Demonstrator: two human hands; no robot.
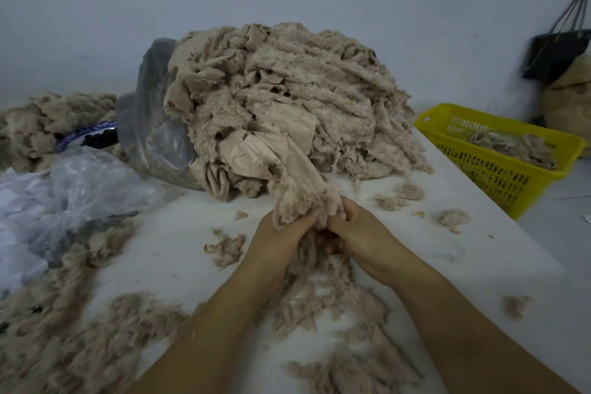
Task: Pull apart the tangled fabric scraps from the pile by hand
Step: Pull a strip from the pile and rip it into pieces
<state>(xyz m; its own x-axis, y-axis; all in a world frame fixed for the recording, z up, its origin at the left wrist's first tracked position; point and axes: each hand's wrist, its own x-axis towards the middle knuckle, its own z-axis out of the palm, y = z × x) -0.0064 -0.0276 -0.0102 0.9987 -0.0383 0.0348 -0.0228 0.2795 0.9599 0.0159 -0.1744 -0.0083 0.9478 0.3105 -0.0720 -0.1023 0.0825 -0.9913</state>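
Loose beige fluffy fibre tufts [323, 304] lie nearest, spread over the white table top [479, 253] in the lower part of the frame, under and between the two bare forearms. Just above them, at the centre of the frame, the left hand [281, 240] and the right hand [361, 240] meet, thumbs almost touching, and both are closed on the near end of one long beige fleece scrap with a smooth woven backing [287, 169]. Its fluffy end is bunched between the fingers; how firmly each hand holds I cannot tell. From the hands this scrap runs up and a little to the left, so its long axis points away from the person toward the big heap of tangled beige fabric scraps [281, 99] in the upper middle of the frame, where its far end is still caught. Both hands are equally near to the scrap. In my judgement the next pull must go along this axis, toward the body, or the hands must separate sideways to tear the end. At left of the heap lies a grey transparent plastic bag [150, 112], and at the right edge stands a yellow perforated plastic basket [499, 169] with some scraps inside.
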